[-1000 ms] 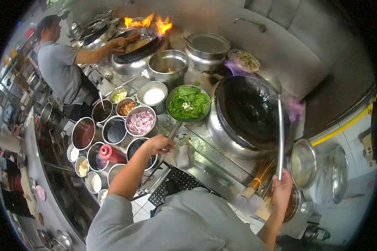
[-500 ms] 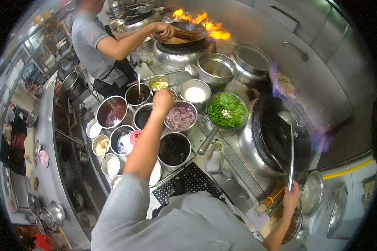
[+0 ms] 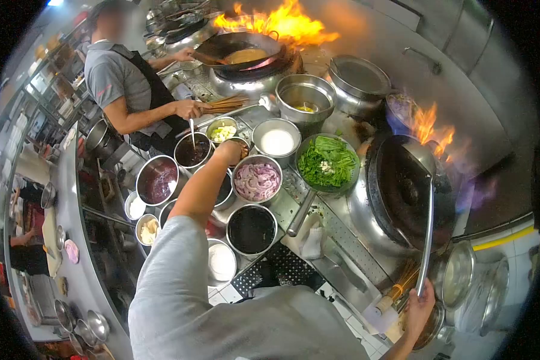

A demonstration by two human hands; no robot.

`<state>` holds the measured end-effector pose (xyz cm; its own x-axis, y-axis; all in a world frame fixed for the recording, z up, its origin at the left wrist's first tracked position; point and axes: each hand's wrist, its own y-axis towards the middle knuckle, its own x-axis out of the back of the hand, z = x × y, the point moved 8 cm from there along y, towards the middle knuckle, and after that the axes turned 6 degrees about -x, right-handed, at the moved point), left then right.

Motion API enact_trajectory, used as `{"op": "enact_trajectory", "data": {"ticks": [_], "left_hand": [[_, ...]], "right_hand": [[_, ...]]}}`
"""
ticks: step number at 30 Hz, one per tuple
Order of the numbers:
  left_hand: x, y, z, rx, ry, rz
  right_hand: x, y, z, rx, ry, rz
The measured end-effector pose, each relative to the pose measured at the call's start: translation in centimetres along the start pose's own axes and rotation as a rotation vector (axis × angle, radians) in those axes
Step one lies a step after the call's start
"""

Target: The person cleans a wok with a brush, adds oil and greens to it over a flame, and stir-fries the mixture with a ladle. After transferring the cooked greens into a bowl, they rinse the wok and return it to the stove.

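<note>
My left hand point(image 3: 228, 152) reaches to a small metal pot of brown pieces point(image 3: 243, 148); its fingers are bunched together and partly hidden at the rim. Just in front of it stand a pot of sliced red onion point(image 3: 257, 182) and a pot of chopped pale green pieces point(image 3: 223, 132). My right hand point(image 3: 420, 307) is closed around the long handle of a ladle point(image 3: 429, 231). The ladle's bowl lies over the far side of a dark wok point(image 3: 402, 186), where flames rise behind. Left of the wok, a long-handled strainer point(image 3: 299, 217) carries leafy greens point(image 3: 326, 161).
A co-worker point(image 3: 126, 84) holds a bamboo brush point(image 3: 225, 104) beside another wok point(image 3: 241, 51) with tall flames point(image 3: 285, 24). Several seasoning pots surround my left arm, including a dark-filled one point(image 3: 251, 230). A second bamboo brush point(image 3: 404, 282) lies near my right hand.
My left hand has moved slightly left and down at the small pot. Flames have appeared behind my wok. The co-worker's brush has left the other wok, whose flames have grown.
</note>
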<state>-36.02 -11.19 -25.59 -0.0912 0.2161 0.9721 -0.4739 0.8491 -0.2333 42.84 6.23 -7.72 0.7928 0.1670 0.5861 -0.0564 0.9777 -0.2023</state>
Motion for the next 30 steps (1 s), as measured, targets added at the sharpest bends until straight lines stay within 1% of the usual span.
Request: {"op": "enact_trajectory", "data": {"ticks": [2, 4, 5, 6, 9, 10, 12, 13, 14, 17, 19, 20, 22, 24, 27, 28, 29, 30], "left_hand": [[-0.6, 0.1, 0.2, 0.035, -0.070, -0.102], [-1.0, -0.1, 0.6, 0.056, -0.129, -0.109], [-0.1, -0.6, 0.2, 0.065, -0.158, -0.110], [0.1, -0.6, -0.8, -0.016, -0.038, 0.046], [1.7, -1.5, -1.0, -0.010, -0.029, 0.089], [2.3, -1.9, -0.5, 0.025, -0.127, 0.008], [2.2, -1.9, 0.2, 0.046, -0.111, 0.090], [3.6, -2.7, 0.0, 0.056, -0.103, 0.131], [4.2, -2.9, 0.2, 0.064, -0.189, 0.142], [3.0, -2.1, 2.3, 0.103, -0.297, 0.068], [1.0, -0.1, 3.3, 0.014, -0.146, 0.114], [0.8, 0.6, 3.4, -0.036, -0.070, 0.138], [1.4, 1.2, 4.2, -0.095, -0.125, 0.078], [2.7, 1.6, 4.8, -0.201, -0.106, 0.003], [5.0, 2.7, 4.0, -0.446, 0.040, -0.130], [10.9, -1.5, -0.5, -0.700, -0.186, -0.449], [11.7, 0.3, -1.6, -0.518, -0.604, -0.329], [11.3, 2.2, -3.0, -0.311, -1.007, -0.191]], "right_hand": [[-0.7, -0.9, 1.0, 0.003, 0.063, 0.054], [-1.8, -1.7, 2.3, 0.055, 0.142, 0.099], [-2.5, -2.1, 3.1, 0.095, 0.176, 0.107], [-2.9, -2.3, 3.4, 0.113, 0.194, 0.124], [-4.3, -2.7, 3.6, 0.119, 0.214, 0.196], [-4.9, -2.8, 3.5, 0.101, 0.248, 0.227], [-6.3, -3.4, 3.5, 0.067, 0.314, 0.293], [-7.0, -3.7, 3.8, 0.055, 0.331, 0.308], [-7.9, -4.0, 4.3, 0.044, 0.349, 0.323], [-9.4, -4.4, 4.5, 0.035, 0.365, 0.386], [-10.3, -4.7, 5.1, 0.052, 0.370, 0.430], [-10.6, -5.0, 5.9, 0.015, 0.293, 0.459], [-10.6, -5.2, 6.1, 0.012, 0.328, 0.448], [-10.5, -5.4, 6.1, 0.007, 0.341, 0.436], [-10.0, -5.6, 5.9, -0.006, 0.346, 0.429], [-9.8, -5.7, 5.8, -0.009, 0.356, 0.436], [-9.6, -5.7, 5.7, -0.010, 0.364, 0.443], [-9.4, -5.7, 5.6, -0.016, 0.366, 0.437]]}}
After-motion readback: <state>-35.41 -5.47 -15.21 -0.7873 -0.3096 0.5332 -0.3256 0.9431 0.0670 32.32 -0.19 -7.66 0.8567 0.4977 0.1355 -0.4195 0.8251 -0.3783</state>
